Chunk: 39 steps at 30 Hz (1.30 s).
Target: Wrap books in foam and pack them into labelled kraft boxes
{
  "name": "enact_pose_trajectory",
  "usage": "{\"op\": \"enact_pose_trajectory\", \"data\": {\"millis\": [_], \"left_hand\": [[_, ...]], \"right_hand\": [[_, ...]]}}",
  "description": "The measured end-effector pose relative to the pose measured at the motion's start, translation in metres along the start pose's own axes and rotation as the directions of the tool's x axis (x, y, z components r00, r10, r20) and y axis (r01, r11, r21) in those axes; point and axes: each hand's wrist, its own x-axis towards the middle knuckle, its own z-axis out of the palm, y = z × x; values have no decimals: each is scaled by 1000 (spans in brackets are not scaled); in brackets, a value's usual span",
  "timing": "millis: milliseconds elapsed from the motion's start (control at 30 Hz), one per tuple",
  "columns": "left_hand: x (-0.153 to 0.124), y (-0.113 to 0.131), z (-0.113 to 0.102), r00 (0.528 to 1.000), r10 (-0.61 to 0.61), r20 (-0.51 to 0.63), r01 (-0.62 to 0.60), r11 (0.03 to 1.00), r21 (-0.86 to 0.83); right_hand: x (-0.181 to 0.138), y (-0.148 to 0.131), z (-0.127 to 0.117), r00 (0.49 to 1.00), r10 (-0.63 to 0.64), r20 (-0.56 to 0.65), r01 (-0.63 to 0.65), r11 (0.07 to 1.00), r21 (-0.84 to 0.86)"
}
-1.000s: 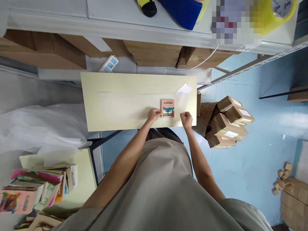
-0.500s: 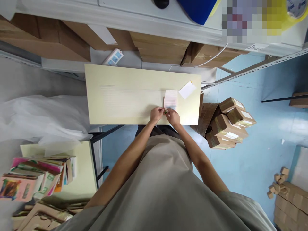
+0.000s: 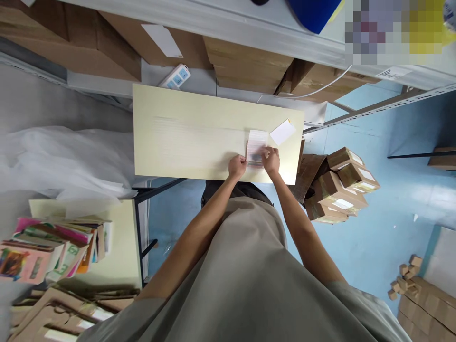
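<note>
A small, flat, pinkish-white printed piece (image 3: 257, 138) lies on the cream tabletop (image 3: 192, 147); fine lines cover it and a darker band crosses its lower part. Whether it is a folded paper or a packet, I cannot make out. My left hand (image 3: 237, 166) is closed, fingers pinched at the piece's lower left edge. At its right edge is my right hand (image 3: 271, 161), fingers curled together with the tips on or just over that edge. Up and to the right rests a white card (image 3: 282, 132) with a small orange mark, touched by neither hand.
Behind the table stands a shelf (image 3: 228, 21) with cardboard boxes (image 3: 249, 64) beneath and a white power strip (image 3: 176, 77). Taped boxes (image 3: 342, 190) are stacked on the floor at right. Colourful booklets (image 3: 60, 247) and white plastic sheeting (image 3: 71, 159) lie at left.
My right hand has moved up and right from the piece's lower edge to its right side, away from my left hand. My left hand stays at the lower left. The view has shifted slightly.
</note>
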Motion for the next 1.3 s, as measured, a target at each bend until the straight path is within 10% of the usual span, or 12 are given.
{"op": "enact_pose_trajectory", "data": {"millis": [633, 900, 1300], "left_hand": [[-5, -4, 4, 991, 114, -74, -119, 991, -63], [-25, -3, 4, 966, 256, -31, -251, 962, 108], [-46, 10, 16, 984, 165, -65, -168, 985, -40]], "right_hand": [[47, -15, -16, 993, 112, -22, -108, 982, 156], [45, -46, -37, 970, -238, 48, 239, 970, -36], [55, -77, -65, 900, -393, 191, 427, 881, -202]]}}
